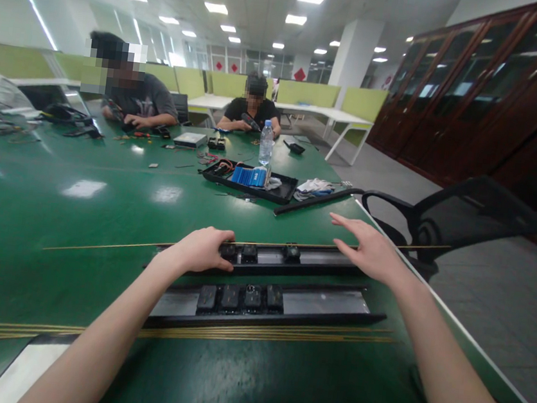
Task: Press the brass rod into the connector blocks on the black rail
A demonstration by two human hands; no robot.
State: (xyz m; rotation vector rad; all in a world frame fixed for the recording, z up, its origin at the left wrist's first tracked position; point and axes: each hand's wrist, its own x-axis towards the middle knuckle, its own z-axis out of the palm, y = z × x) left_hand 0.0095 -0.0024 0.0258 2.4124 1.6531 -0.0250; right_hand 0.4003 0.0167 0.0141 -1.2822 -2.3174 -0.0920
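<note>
My left hand (207,248) grips across the left part of the far black channel (265,268), thumb on the near side and fingers on the far side, beside a black block (227,250). Two more black blocks sit further right in that channel. A thin brass rod (108,246) runs along its far edge and sticks out past both ends. Over the channel's right end, my right hand (372,249) hovers with thumb and fingers apart. Closer to me lies a second black channel (325,300) with several black blocks (230,297) in a row.
Several brass rods (234,332) lie in front of the near channel. Beyond are a black tray (281,195) with blue parts, a water bottle (266,143), gloves (316,189) and a black strip (314,202). Two people work across the green table; a chair (470,218) stands right.
</note>
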